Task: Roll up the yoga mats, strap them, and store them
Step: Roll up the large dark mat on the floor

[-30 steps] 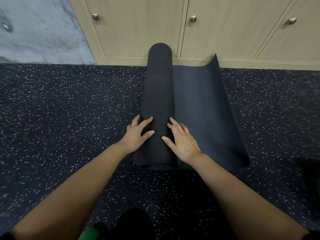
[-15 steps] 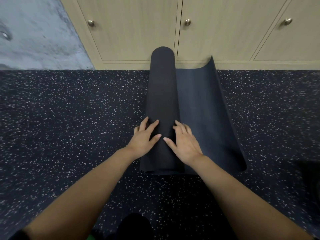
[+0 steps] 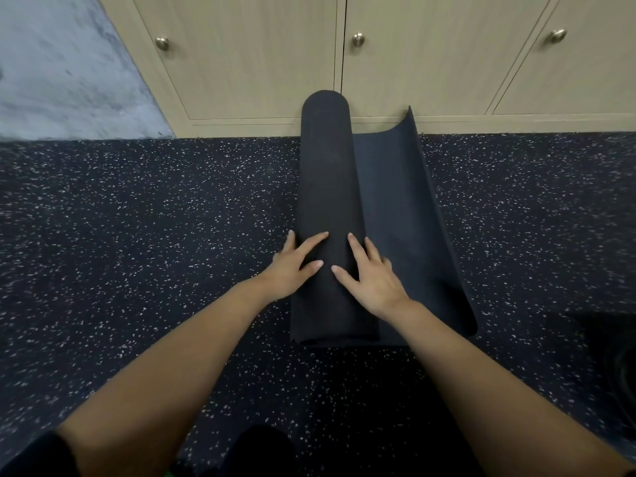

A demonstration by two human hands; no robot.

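Note:
A dark yoga mat (image 3: 327,187) lies on the speckled floor, mostly rolled into a thick cylinder running away from me toward the cabinets. Its loose tail (image 3: 406,208) spreads flat to the right, with the far right edge curling upward. My left hand (image 3: 296,266) rests on the left flank of the roll near its close end, fingers straight and spread. My right hand (image 3: 370,277) presses flat on the roll's right side, where the roll meets the flat tail. No strap is in view.
Light wooden cabinet doors (image 3: 241,56) with round metal knobs stand just behind the mat's far end. A grey concrete wall (image 3: 58,70) is at the upper left. A dark round object (image 3: 619,366) sits at the right edge. Dark speckled rubber floor (image 3: 137,235) lies to the left.
The roll has moved a little to the right over the flat tail, which looks narrower. Both hands stayed flat on the roll and shifted right with it.

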